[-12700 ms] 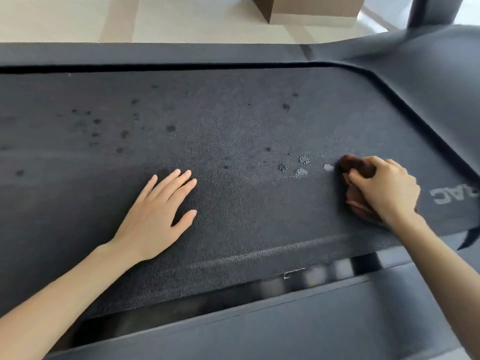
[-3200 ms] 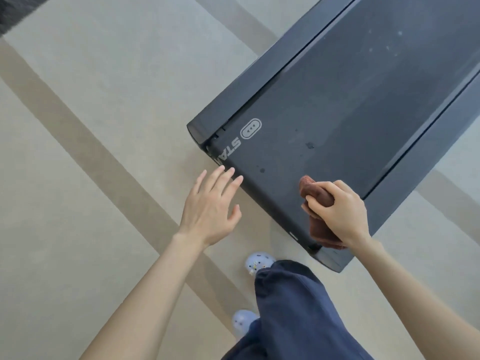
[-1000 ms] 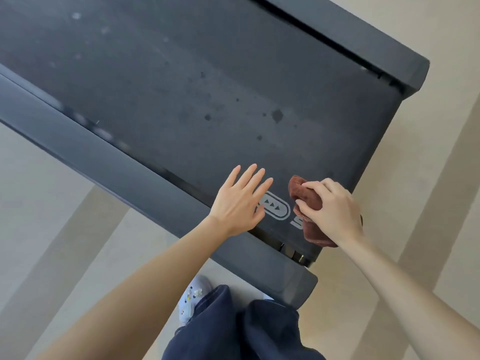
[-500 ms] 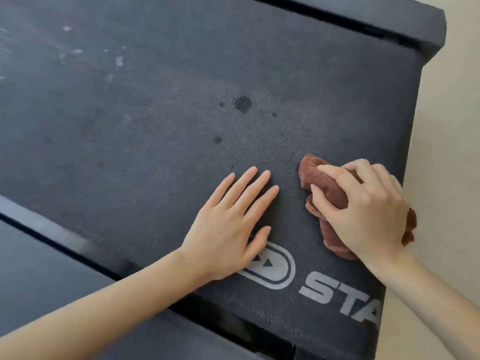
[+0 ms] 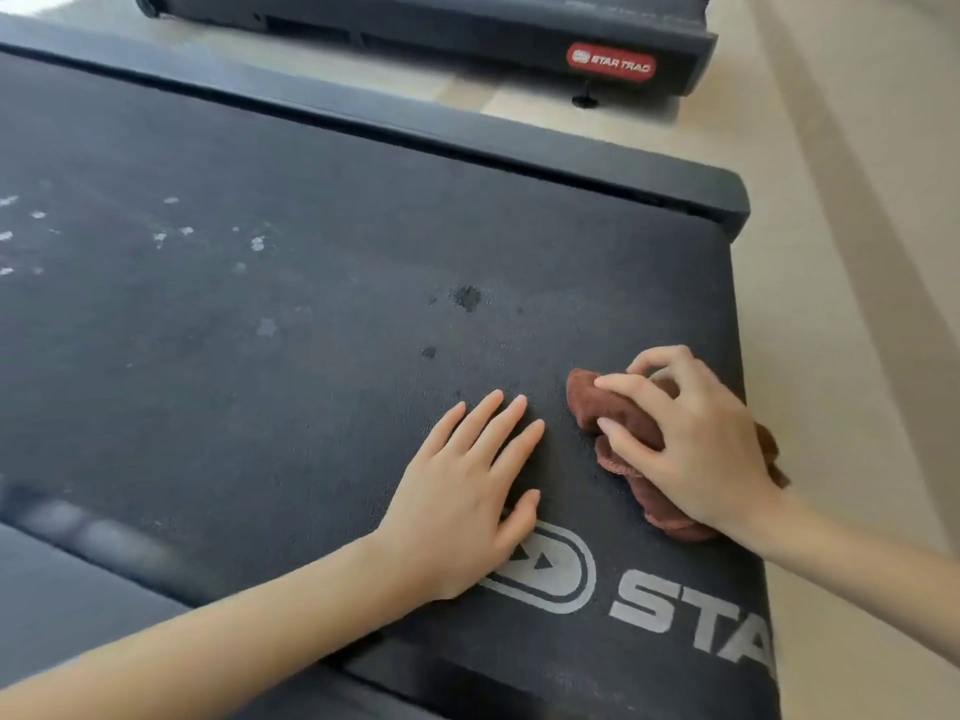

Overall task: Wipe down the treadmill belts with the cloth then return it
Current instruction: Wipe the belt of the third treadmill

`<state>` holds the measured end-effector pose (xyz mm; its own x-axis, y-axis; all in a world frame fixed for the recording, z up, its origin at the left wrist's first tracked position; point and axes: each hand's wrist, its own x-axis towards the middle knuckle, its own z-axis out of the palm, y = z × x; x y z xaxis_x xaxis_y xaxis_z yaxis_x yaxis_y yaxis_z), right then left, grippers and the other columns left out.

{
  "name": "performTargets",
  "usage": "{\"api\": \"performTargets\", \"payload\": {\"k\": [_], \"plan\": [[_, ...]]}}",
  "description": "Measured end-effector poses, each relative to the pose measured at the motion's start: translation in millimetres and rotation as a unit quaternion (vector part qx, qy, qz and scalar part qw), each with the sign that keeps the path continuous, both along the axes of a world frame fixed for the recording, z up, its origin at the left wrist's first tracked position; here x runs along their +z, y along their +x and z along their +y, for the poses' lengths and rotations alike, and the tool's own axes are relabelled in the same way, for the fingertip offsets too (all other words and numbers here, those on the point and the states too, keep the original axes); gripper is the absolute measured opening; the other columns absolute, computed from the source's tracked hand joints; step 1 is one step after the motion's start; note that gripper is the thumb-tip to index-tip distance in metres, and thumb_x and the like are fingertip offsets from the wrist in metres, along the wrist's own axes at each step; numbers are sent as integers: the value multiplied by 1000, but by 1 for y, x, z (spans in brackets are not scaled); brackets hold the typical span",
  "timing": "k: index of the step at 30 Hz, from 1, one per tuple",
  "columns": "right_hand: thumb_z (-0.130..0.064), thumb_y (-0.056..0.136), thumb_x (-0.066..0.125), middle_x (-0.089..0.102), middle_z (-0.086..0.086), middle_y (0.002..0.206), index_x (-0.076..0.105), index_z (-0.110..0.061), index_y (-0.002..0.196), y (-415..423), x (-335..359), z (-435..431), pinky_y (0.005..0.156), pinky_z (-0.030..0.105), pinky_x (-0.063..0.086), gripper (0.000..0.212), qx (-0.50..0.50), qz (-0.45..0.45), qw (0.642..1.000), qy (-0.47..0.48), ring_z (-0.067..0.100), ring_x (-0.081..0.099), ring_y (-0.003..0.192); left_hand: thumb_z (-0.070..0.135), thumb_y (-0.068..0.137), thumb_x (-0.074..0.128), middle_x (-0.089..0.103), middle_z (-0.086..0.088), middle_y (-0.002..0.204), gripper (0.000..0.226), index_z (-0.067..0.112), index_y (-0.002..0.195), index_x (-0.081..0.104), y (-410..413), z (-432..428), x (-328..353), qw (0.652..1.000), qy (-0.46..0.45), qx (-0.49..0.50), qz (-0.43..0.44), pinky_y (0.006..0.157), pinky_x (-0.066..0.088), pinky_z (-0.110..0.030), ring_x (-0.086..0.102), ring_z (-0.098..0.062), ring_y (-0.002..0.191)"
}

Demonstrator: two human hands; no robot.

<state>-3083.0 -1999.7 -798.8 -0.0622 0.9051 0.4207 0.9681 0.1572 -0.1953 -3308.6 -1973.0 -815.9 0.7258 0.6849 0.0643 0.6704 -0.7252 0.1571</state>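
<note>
Both hands were down on the dark treadmill belt [image 5: 260, 407], near its end. Lying flat, the left hand [image 5: 462, 506] had its fingers straight, its thumb beside the white oval logo [image 5: 561, 569]. Just to its right, the right hand [image 5: 696, 449] curled its fingers round a bunched brown cloth [image 5: 618, 423] and held it on the belt. Dark spots [image 5: 469, 297] and pale spots [image 5: 257, 244] dotted the belt farther off. Another treadmill [image 5: 467, 23] with a red label [image 5: 611, 62] stood behind, on the tan floor [image 5: 857, 252].

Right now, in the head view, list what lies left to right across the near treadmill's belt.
Pale specks → left hand, flat on the belt → cloth, gripped by the right hand → floor.
</note>
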Motion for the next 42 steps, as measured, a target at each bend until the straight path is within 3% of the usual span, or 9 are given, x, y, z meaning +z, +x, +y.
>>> {"api": "performTargets", "payload": {"k": [9,17,22,24,29,34,36,38,42], "plan": [[-46,85,61,60,1,96,69,-25,105,-11,10,-9,77,38,47,31,-11,-56,997,-53,23,57,85,51,96,18,4,6,157,58,27,149,12,-11,13,-2,999,9,-46,1,114,-7,-26,-2,-12,145],[-42,80,61,57,-1,81,69,-24,91,-13,-5,-40,61,30,44,22,154,-79,985,-13,17,51,68,56,87,-1,-5,18,154,62,39,146,6,-20,22,-11,998,-20,-56,-25,115,-12,-25,-16,-1,140],[-45,87,54,60,2,93,65,-26,102,30,9,53,70,31,44,27,-137,-89,986,-46,25,58,87,54,88,4,3,16,153,61,36,145,14,-20,20,-6,998,-23,-58,-26,116,-7,-27,-7,-6,143],[-47,90,48,60,4,99,62,-25,107,26,8,65,72,31,39,31,-187,-101,976,-58,27,57,92,51,90,11,15,12,153,59,32,144,25,-19,18,-4,998,-23,-57,-29,115,0,-30,4,-12,143],[-42,79,60,56,0,82,65,-24,92,-7,-1,-29,69,35,43,23,37,-66,997,-16,23,52,72,48,93,18,30,7,150,58,25,141,39,-18,19,-5,998,-8,-60,-32,114,9,-33,21,-19,141],[-40,79,59,60,2,80,68,-23,88,15,-4,-48,62,28,39,21,235,-97,967,20,21,49,65,45,93,25,33,6,149,54,25,140,41,-19,20,-7,997,0,-64,-37,112,13,-34,25,-19,140],[-41,76,60,62,1,77,71,-23,85,31,0,-2,61,28,42,23,179,-118,977,12,21,54,65,44,92,27,32,6,149,53,25,140,41,-19,20,-7,997,5,-62,-35,112,15,-36,24,-20,141],[-45,77,58,62,1,79,70,-26,90,53,3,55,64,29,41,26,21,-123,992,5,25,60,75,43,93,28,31,7,150,52,26,141,40,-19,19,-7,997,0,-62,-37,112,14,-35,23,-18,141],[-48,85,52,63,7,95,64,-24,101,73,-1,132,67,31,36,31,-206,-109,972,-40,31,59,93,43,93,29,30,9,150,52,27,141,39,-20,20,-7,997,-3,-60,-46,113,13,-34,22,-16,141]]}}
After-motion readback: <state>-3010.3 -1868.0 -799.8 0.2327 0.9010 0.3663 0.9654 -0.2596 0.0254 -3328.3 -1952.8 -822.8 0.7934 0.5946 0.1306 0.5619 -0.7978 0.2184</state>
